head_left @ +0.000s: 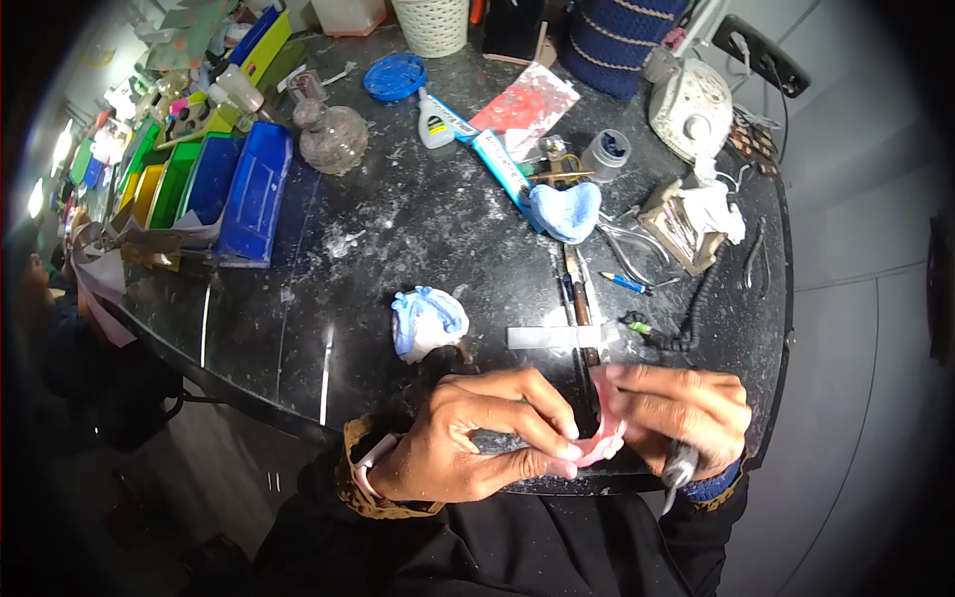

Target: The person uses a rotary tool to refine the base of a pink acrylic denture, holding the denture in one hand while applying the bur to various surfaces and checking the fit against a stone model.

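Observation:
Near the front edge of the table, a pink denture (602, 438) with whitish teeth is held up between both hands. My left hand (487, 433) pinches one end of it between thumb and fingertips. The fingers of my right hand (686, 413) grip its other side. Tucked against the right palm is a grey metal tool (681, 466), perhaps a handpiece; most of it is hidden. A blue-and-white dental cast (428, 323) lies just beyond my left hand. Brushes or slim tools (577, 284) and a clear flat strip (555, 337) lie beyond the denture.
Farther back are a light blue cast (565, 212), pliers (640, 249), a blue pencil (625, 283), a long blue box (505, 169) and a glue bottle (435, 121). Blue bins (254, 199) stand at left. A coiled black cord (701, 298) runs along the right beside a tool holder (686, 224).

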Available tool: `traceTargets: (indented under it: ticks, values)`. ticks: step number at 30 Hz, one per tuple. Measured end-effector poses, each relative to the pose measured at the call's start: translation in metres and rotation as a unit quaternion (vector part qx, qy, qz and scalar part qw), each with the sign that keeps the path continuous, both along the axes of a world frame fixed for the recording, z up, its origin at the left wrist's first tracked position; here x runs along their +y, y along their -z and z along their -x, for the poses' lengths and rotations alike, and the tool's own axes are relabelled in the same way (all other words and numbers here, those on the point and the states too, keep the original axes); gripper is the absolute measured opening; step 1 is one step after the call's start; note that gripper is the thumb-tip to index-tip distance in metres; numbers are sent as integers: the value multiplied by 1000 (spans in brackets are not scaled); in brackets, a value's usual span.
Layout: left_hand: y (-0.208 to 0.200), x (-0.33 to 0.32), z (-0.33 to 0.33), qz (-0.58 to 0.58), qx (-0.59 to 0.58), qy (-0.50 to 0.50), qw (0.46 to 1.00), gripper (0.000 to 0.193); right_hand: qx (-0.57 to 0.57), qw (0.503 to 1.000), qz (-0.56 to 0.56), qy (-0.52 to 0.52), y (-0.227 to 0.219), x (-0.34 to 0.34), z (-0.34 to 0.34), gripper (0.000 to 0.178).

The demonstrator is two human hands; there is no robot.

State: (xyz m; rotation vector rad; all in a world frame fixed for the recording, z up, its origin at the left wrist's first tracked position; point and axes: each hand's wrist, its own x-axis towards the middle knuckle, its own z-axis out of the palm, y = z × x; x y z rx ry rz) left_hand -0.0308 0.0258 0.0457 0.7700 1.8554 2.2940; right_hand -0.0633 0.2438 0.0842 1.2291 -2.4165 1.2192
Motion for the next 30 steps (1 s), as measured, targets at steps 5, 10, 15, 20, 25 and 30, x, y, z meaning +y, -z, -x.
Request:
traceTargets:
  ticks: [5,10,15,20,25,30]
  values:
    - [0,-30,2,15,-8,-80,997,6,23,998,-58,24,7,-4,-2,24]
    - [12,-93,-1,231,14,-343,910,16,-4,998,-27,63,11,-8,2,21]
    - [35,-84,3,426,-47,-263,865,50,-5,995,-32,98,20,-16,5,23]
    - [39,-67,7,412,-89,-240,874,49,-56,991,-32,113,23,-19,2,17]
    - [52,-34,-9,146,-177,-169,958,51,-94,991,-32,88,24,-20,0,17]
    - [29,8,-1,62,-138,-114,982,45,-90,993,-38,68,22,-19,0,22]
